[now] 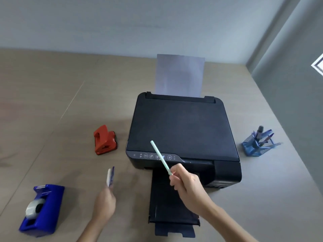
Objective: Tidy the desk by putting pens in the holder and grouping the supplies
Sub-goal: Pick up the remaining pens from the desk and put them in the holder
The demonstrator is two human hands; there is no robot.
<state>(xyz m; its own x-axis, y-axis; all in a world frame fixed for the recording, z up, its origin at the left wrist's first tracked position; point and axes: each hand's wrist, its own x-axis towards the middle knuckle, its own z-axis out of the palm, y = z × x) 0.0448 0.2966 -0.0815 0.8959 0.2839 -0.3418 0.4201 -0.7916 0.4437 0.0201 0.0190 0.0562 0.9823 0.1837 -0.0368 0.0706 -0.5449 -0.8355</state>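
1. The right hand (185, 182) pinches a mint-green pen (160, 157) at its lower end, above the printer (181, 126).
2. The left hand (104, 201) fingers are closed on two pens (110, 176).
3. Pens seem light, stiff; mesh pen holder (257, 145) stands far right.

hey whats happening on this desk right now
A person is gathering pens. The right hand holds a pale green pen above the black printer; the left hand holds two more pens. The blue mesh holder, right of the printer, already has pens in it.
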